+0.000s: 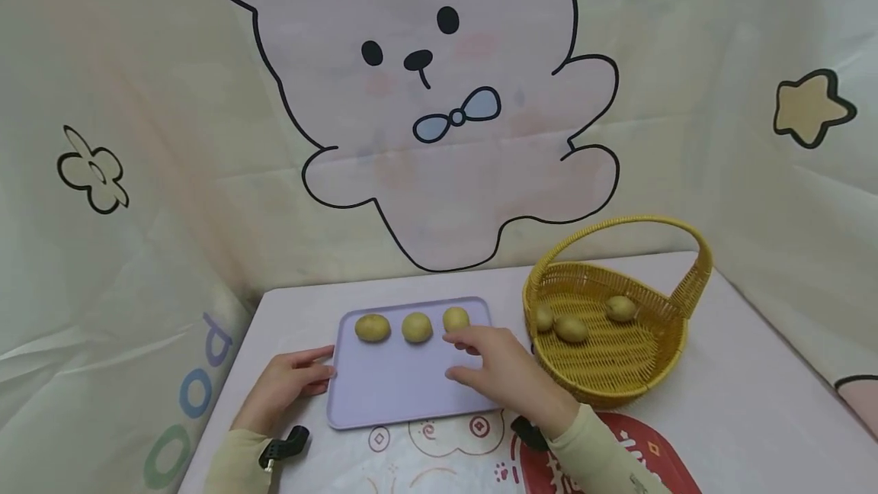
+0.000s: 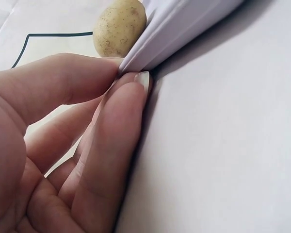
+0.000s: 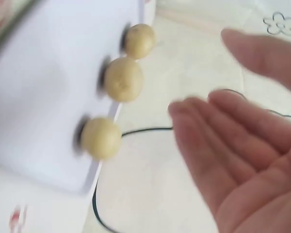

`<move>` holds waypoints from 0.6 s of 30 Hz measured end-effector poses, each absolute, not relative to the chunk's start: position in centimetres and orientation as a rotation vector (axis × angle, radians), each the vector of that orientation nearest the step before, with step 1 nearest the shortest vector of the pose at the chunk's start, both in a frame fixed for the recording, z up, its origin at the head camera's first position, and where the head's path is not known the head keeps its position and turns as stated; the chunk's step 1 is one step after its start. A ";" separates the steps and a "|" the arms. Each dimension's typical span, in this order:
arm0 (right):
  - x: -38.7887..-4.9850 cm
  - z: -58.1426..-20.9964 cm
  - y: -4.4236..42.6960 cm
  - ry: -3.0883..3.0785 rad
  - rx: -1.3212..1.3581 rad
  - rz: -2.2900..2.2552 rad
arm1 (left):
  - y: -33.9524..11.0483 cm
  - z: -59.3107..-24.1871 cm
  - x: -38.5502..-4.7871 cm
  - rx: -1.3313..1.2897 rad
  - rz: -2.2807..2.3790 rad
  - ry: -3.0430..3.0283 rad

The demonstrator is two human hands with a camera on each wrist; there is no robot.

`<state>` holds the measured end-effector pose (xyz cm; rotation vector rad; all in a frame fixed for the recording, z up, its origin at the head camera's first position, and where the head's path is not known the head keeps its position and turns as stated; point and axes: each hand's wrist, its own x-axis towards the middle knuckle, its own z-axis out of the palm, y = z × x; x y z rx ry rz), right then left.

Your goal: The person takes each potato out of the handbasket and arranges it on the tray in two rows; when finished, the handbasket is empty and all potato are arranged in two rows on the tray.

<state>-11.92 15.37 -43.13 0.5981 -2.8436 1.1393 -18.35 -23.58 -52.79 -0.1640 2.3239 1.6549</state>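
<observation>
Three potatoes lie in a row along the far side of a lilac tray: a left potato (image 1: 373, 328), a middle potato (image 1: 417, 327) and a right potato (image 1: 456, 318). My left hand (image 1: 284, 383) pinches the left rim of the tray (image 1: 405, 383) between thumb and fingers; the left wrist view shows this grip close up, with one potato (image 2: 120, 28) beyond it. Over the tray's right side hovers my right hand (image 1: 504, 372), thumb and fingers spread apart. Its palm (image 3: 262, 194) holds nothing in the right wrist view, which is somewhat blurred.
A yellow woven basket (image 1: 610, 395) with a tall arched handle stands right of the tray, holding three more potatoes, one of them (image 1: 620, 309) toward the back. A printed cloth covers the table (image 1: 741, 372). Fabric walls (image 1: 658, 136) with cartoon drawings enclose the back and sides.
</observation>
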 end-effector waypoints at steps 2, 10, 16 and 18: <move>-10.7 -42.7 17.0 -2.850 0.689 1.087 | -23.6 -52.9 -18.4 -0.169 1.665 2.315; -8.1 -39.7 24.7 -2.900 0.709 0.891 | -23.9 -52.8 -18.4 -0.191 1.665 2.313; -8.7 -38.3 30.5 -2.928 0.537 0.751 | -23.9 -53.1 -18.5 -0.188 1.660 2.300; -9.4 -38.0 32.1 -2.946 0.490 0.746 | -23.8 -53.1 -18.6 -0.186 1.666 2.294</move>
